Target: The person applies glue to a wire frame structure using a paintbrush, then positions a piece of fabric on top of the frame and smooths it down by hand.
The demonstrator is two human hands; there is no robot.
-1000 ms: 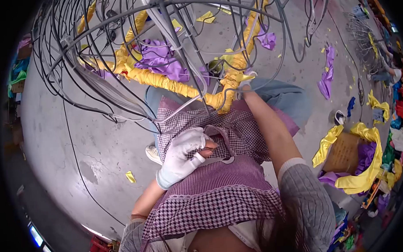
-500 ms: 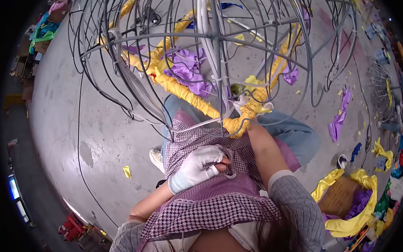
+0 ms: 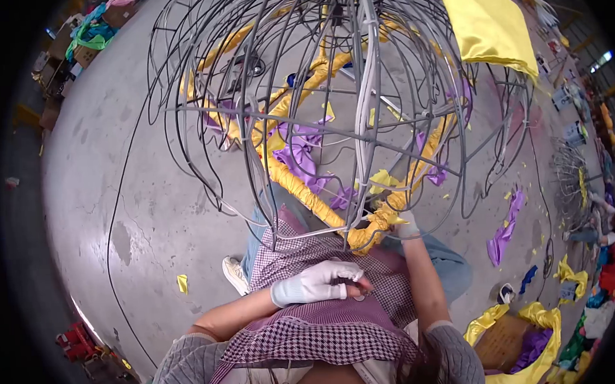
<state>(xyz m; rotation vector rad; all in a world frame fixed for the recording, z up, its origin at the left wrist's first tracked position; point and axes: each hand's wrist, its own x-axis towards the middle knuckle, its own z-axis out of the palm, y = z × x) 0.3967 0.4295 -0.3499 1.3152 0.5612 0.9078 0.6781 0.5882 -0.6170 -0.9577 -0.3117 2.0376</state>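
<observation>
In a white glove with bare fingertips, my left hand (image 3: 322, 281) rests against my checked apron (image 3: 295, 328), fingers curled in; whatever may be between them is hidden. My right hand (image 3: 407, 227), also gloved in white, is at the lower end of a large wire frame (image 3: 361, 132). Its fingers are hidden behind the frame's bars and yellow wrapping. Yellow cloth strip (image 3: 306, 195) is wound around the frame's thicker bars, which meet in front of my lap. Purple cloth pieces (image 3: 300, 162) lie on the floor beneath the frame.
A sheet of yellow satin (image 3: 488, 30) hangs at the frame's upper right. At lower right stands a cardboard box (image 3: 504, 344) with yellow and purple cloth. A purple scrap (image 3: 505, 236) lies on the floor, and a black cable (image 3: 112, 219) runs along the left.
My view has shifted, so more of the wire frame and the yellow satin show. My right hand's white glove now shows beside the wrapped bar. The left hand stays curled at my lap.
</observation>
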